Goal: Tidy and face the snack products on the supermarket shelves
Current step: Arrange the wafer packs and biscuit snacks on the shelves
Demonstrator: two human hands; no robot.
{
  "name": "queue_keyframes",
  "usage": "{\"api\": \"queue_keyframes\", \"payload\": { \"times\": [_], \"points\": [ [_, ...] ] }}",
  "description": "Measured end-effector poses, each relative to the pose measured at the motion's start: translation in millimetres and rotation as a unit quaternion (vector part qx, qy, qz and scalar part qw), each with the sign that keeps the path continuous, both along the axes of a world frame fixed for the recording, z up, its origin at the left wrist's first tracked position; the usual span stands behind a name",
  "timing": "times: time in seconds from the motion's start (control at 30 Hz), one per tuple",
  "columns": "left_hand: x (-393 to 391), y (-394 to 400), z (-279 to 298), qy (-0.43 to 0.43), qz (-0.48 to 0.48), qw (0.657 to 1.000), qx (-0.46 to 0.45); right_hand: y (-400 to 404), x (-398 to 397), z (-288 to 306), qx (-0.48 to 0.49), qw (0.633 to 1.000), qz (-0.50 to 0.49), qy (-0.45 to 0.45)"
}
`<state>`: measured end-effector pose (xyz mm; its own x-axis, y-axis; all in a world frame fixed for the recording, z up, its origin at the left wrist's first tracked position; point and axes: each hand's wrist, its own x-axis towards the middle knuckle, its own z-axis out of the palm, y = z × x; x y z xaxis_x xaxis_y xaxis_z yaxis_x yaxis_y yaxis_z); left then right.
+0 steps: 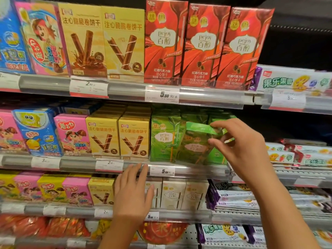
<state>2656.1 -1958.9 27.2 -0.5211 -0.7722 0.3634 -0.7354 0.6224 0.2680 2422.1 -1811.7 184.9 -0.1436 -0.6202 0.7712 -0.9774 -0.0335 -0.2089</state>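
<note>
Here, right hand (239,146) pinching a tilted green box (195,141), left hand (133,191) spread flat, empty, fingertips at shelf edge (197,170)

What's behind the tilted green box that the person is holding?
Behind the tilted green box, held by the right hand, stand more green boxes of the same kind, upright on the shelf. The box and hand cover how many, and how far back the row goes.

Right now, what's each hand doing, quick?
Left hand: open, holding nothing, fingertips at the shelf rail.
Right hand: closed on the tilted green box, pinching its top.
</note>
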Motion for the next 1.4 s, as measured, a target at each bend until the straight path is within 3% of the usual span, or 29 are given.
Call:
{"api": "queue_keyframes", "payload": {
  "times": [0.87,1.07,1.4],
  "points": [
    [-2,-1,-9,0.021,0.001,1.000,-0.016,-29,-5,4,0.052,0.997,-0.054,0.010],
    [-1,-3,-12,0.033,-0.005,0.999,-0.022,-32,-9,6,0.047,0.990,-0.114,0.062],
    [-3,0,-11,0.043,-0.001,0.999,-0.025,-42,-8,2,0.153,0.967,-0.188,0.081]
  ]
}}
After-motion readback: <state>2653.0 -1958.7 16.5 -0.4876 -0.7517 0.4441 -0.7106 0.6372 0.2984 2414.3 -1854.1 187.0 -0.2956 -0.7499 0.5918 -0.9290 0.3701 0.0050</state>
